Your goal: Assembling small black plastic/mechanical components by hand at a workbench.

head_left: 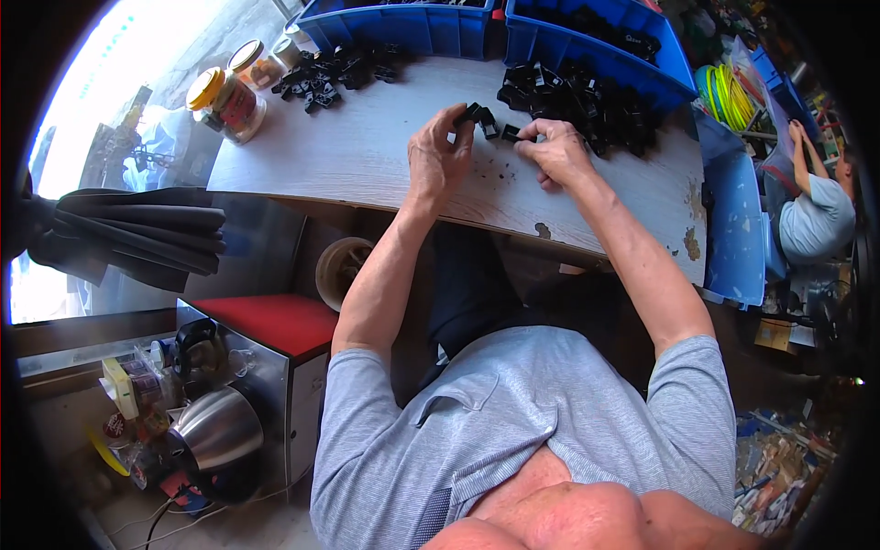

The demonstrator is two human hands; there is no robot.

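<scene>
My left hand (440,154) is over the table, its thumb and forefinger pinched on a small black plastic part (470,112). Touching or just beside that part is another black plastic piece (489,126); I cannot tell whether the two are joined. My right hand (561,156) pinches a small rectangular black plastic piece (511,134) between thumb and fingertips, close to the left hand's parts. To the right of it lies a large heap of black plastic parts (587,101). A smaller heap of similar black parts (337,75) sits at the far left.
Blue bins (403,35) with black parts stand along the table's (367,151) far edge. Jars (240,117) line its left. Tiny dark crumbs lie between my hands. A steel kettle (220,426) is low at left. A co-worker (818,215) sits at far right.
</scene>
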